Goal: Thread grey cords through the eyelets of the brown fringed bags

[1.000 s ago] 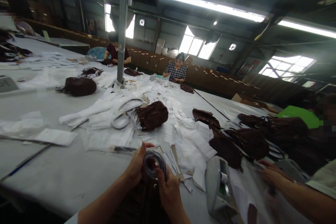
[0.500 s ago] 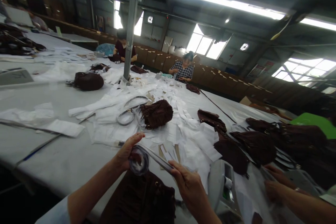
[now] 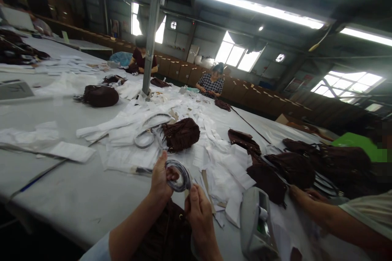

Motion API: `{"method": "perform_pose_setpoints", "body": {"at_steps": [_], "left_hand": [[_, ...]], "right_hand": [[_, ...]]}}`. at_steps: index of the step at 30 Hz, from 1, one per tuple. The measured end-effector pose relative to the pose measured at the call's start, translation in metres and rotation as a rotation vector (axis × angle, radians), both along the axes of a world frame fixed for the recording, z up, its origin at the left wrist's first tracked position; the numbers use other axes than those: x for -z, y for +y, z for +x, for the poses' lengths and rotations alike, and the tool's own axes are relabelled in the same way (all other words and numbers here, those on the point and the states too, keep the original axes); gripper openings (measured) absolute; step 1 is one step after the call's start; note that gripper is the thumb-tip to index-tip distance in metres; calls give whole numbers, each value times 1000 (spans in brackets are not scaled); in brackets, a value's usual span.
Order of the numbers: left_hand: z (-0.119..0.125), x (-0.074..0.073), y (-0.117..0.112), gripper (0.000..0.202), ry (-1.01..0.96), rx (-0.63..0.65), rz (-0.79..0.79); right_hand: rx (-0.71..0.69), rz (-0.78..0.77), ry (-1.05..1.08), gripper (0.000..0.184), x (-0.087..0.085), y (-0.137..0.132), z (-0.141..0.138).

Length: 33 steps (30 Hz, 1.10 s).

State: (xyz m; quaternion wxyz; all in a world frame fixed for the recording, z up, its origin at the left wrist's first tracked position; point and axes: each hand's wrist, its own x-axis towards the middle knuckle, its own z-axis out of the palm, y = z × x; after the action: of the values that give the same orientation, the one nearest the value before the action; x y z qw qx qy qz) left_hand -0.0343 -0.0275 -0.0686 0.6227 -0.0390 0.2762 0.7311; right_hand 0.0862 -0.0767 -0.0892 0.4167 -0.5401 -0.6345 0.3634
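Note:
My left hand (image 3: pixel 161 177) is closed around a coiled grey strap (image 3: pixel 180 176), thumb up beside the ring it forms. My right hand (image 3: pixel 198 214) is just below and right of the coil, fingers pinched on the strap's loose end. Both hands hover over a dark brown fringed bag (image 3: pixel 167 234) lying at the near table edge under my forearms. Another brown fringed bag (image 3: pixel 181 133) lies further out on the table (image 3: pixel 73 195), next to a grey looped strap (image 3: pixel 147 134).
White paper strips (image 3: pixel 226 171) litter the table's middle. A grey tape dispenser (image 3: pixel 257 220) stands to my right. A co-worker's arm (image 3: pixel 330 216) reaches among several brown bags (image 3: pixel 294 167) at right. Two people sit at the far side, by a metal post (image 3: pixel 151 32).
The strap, stretched out between my hands half a second ago, is coiled tight again. My right hand has come back in close to the left.

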Motion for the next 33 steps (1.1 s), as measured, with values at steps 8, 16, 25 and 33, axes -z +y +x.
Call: {"method": "perform_pose_setpoints", "body": {"at_steps": [8,16,25,33], "left_hand": [[7,23,-13,51,328,104,118],[-47,11,-32,46,1158,1037,498],[-16,41,-60,38,646,731,208],[-52,22,-52,27,741,1364,284]], "right_hand": [[82,176,-226,33,15,-1,2],[-283,254,-924,11,8,-10,33],[-163,164,-661,24,20,-34,25],[-323,322,-807,17,29,-30,40]]}}
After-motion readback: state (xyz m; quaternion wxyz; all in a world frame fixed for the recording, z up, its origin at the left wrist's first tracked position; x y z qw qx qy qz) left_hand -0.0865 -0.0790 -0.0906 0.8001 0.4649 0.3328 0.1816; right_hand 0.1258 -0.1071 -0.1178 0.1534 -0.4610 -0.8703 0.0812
